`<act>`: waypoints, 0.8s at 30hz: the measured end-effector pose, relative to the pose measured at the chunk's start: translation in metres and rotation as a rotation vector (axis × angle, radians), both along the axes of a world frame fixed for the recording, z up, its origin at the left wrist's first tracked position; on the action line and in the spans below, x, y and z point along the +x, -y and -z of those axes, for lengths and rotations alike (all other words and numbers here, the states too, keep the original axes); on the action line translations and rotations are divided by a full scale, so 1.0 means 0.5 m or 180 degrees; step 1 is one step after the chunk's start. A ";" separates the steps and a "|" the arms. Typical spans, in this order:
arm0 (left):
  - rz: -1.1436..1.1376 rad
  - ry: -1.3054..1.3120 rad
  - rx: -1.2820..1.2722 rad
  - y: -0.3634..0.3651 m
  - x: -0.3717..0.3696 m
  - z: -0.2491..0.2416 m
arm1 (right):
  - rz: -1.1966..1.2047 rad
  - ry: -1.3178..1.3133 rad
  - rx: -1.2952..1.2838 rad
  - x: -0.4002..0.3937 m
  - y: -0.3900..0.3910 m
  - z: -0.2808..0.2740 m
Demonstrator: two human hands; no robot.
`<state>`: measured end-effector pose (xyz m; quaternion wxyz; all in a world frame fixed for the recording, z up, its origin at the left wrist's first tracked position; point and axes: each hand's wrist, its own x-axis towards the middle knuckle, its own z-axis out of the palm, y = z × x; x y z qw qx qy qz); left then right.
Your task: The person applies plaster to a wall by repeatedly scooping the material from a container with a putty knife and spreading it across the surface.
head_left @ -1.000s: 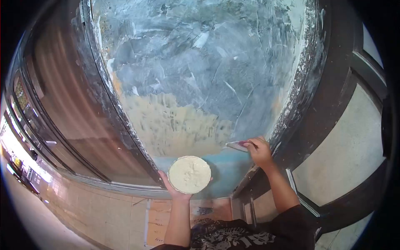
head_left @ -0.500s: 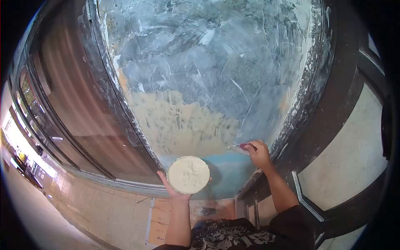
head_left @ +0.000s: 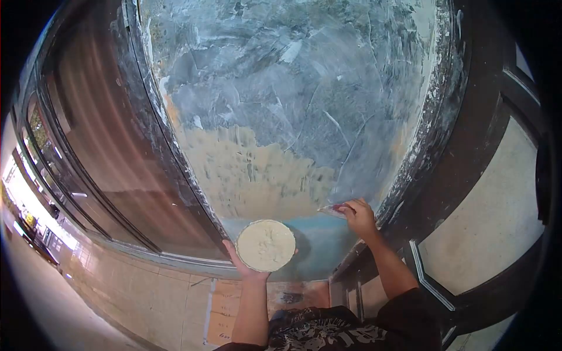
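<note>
A round tub of pale cream paste (head_left: 266,245) rests in my left hand (head_left: 240,261), whose fingers wrap around its side and underside. My right hand (head_left: 361,219) grips a small putty knife (head_left: 333,209) with a reddish handle, its blade against or very near the wall panel. That panel (head_left: 281,99) is blue-grey with smeared white streaks. Across its lower part lies a beige coat (head_left: 257,175), and below this runs a smooth light-blue band (head_left: 322,234). The knife is to the right of the tub, by the lower edge of the beige coat.
Dark wooden frames with pale panels (head_left: 480,216) stand on the right. To the left is a reddish-brown glazed panel (head_left: 117,134) with a dark frame. A cardboard sheet (head_left: 223,313) lies on the tiled floor (head_left: 158,298), near a bright opening at far left.
My right hand and the putty knife have shifted slightly to the left. My left hand and the tub look nearly still.
</note>
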<state>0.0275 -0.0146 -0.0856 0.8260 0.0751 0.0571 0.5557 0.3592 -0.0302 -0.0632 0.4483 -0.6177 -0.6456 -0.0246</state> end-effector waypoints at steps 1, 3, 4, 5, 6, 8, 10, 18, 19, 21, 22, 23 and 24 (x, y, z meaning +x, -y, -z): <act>-0.0020 -0.0030 -0.0016 0.001 0.001 -0.003 | 0.0088 -0.0091 0.0077 -0.003 0.001 -0.003; 0.0003 -0.0050 0.0047 0.001 0.001 -0.001 | 0.0101 -0.0150 0.0153 0.004 -0.001 -0.018; 0.0031 -0.0077 0.0104 0.002 0.002 0.001 | 0.0117 -0.0215 0.0224 0.007 0.002 -0.022; 0.0031 -0.0075 0.0099 0.004 0.002 0.002 | 0.0117 -0.0213 0.0219 0.007 0.007 -0.025; 0.0063 -0.0013 0.0109 0.005 0.002 0.003 | 0.0043 -0.0221 0.0131 0.006 0.013 -0.028; 0.0098 0.0048 0.0118 0.008 0.003 0.003 | -0.0028 -0.0229 0.0044 0.003 0.018 -0.020; -0.0020 -0.0083 -0.0005 0.009 0.005 -0.001 | -0.0099 -0.0019 0.0002 -0.006 0.012 0.005; 0.0081 -0.0151 0.0289 0.013 0.007 0.000 | -0.0037 -0.0139 0.0342 0.007 0.006 -0.035; 0.0096 -0.0129 0.0308 0.013 0.007 0.003 | -0.0038 -0.0133 0.0340 0.006 0.008 -0.030; 0.0059 -0.0169 0.0272 0.012 0.008 0.005 | -0.0168 -0.0106 0.0162 0.001 0.012 -0.005; 0.0025 -0.0214 0.0238 0.012 0.008 0.005 | -0.0171 -0.0103 0.0166 -0.001 0.010 0.008; 0.0108 -0.0083 0.0171 0.013 0.005 0.006 | -0.0112 0.0010 0.0037 -0.001 0.004 0.024; 0.0104 -0.0083 0.0177 0.013 0.004 0.005 | -0.0052 0.0121 -0.0092 -0.007 -0.002 0.035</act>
